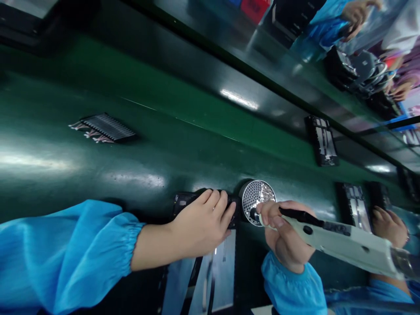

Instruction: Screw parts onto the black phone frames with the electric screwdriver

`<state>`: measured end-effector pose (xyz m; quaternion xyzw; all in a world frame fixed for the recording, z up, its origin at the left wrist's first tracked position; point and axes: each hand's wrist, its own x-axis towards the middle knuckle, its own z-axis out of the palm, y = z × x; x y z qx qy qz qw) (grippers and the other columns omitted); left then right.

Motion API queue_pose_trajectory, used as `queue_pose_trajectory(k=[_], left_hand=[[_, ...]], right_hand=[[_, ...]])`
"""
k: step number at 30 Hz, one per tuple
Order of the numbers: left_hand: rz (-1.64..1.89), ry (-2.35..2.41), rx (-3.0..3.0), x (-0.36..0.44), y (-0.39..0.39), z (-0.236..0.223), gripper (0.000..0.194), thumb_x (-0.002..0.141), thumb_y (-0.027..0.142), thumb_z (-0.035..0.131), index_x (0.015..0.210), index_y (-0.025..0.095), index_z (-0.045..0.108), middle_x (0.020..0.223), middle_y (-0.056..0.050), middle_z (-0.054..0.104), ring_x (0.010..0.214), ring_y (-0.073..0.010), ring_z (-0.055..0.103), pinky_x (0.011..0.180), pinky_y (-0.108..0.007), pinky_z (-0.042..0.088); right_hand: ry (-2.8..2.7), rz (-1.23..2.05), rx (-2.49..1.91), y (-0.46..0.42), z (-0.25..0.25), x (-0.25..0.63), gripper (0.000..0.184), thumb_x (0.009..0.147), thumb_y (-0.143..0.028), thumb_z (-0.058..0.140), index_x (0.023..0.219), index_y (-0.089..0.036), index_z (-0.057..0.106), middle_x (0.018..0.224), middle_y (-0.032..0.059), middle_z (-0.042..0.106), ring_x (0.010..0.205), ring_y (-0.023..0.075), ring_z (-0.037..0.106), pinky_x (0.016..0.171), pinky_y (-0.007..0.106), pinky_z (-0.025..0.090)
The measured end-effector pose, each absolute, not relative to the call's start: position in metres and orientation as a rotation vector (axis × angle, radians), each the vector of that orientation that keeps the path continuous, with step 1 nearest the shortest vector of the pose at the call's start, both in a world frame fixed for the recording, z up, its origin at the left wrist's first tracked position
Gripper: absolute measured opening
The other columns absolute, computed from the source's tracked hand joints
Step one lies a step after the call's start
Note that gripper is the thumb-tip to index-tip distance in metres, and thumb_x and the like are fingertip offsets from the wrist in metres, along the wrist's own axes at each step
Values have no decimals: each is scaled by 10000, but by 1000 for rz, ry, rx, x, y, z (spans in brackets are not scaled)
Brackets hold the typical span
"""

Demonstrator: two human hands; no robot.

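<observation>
My left hand [200,223] rests on the far end of a black housing with silvery-blue panels [225,267], its fingers bent over the dark edge. Black strips run lengthwise over those panels. In my right hand [288,232] is a pale green electric screwdriver [348,243], gripped near its front end. Its tip reaches into a round metal dish [259,190] full of small shiny screws, just right of the housing. Whether a screw sits on the tip is hidden by my fingers.
A black ribbed part with thin wires [106,127] lies at left on the green bench. Similar housings [324,140] stand at right, by a co-worker's hand [390,227]. Beyond the metal ledge are a red box [254,9] and other people's hands [356,17].
</observation>
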<state>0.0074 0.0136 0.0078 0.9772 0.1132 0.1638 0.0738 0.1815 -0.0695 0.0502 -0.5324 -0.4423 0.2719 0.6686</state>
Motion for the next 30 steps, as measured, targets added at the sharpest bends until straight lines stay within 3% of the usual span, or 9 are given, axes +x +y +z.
queue_pose_trajectory(k=[9,16,30], left_hand=[[482,355,2911,7,14,8,522,997,431,449,1316,51,610,1206,-263,669,1065,-387,660,886,-482,500],[519,359,2920,8,11,5,520,987,440,464,1288,54,640,1171,-253,688,1055,-377,662,865,-466,505],[557,361,2928,10,11,3,511,980,439,489,1273,53,654,1179,-250,693,1052,-373,664,867,-470,497]], right_hand=[[-1072,665,-1200,-67,91,177,316,829,-61,586,1086,-227,664,648,-33,556,591,142,553,673,393,494],[-1102,621,-1120,-41,73,167,279,845,-53,567,1068,-187,666,616,-35,532,544,136,519,576,336,460],[-1133,626,-1132,-37,66,165,286,832,-47,552,1057,-186,661,604,-49,516,527,131,513,549,313,451]])
